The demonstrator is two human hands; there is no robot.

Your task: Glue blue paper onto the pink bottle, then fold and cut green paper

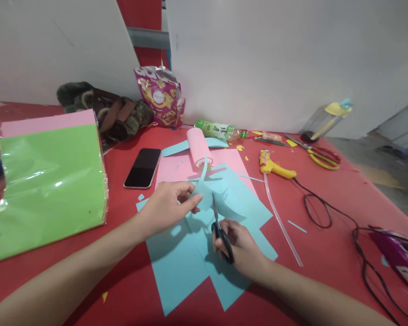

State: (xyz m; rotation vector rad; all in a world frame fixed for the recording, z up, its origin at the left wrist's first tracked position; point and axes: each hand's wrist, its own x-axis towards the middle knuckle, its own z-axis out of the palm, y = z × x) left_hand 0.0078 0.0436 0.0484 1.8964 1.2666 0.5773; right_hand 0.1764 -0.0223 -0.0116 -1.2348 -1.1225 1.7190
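My left hand [177, 202] pinches a small piece of light blue paper [206, 194] between thumb and fingers, and a narrow strip of it curls upward. My right hand [240, 246] grips black-handled scissors [222, 237], their blades pointing up and reaching the blue paper's edge. Beneath both hands lie overlapping light blue sheets [177, 267] and a pink sheet [238, 158]. Just beyond, a pink paper-wrapped cylinder [199, 145] rests on its side across a blue paper strip [175, 148].
A phone [143, 167] and green paper pack [51, 181] are at left. A snack bag [161, 97] and green-labelled bottle [219, 130] stand behind. To the right lie a yellow glue gun [277, 168] with its cord, a glue stick [282, 219], larger scissors [318, 154] and a purple power strip [399, 256].
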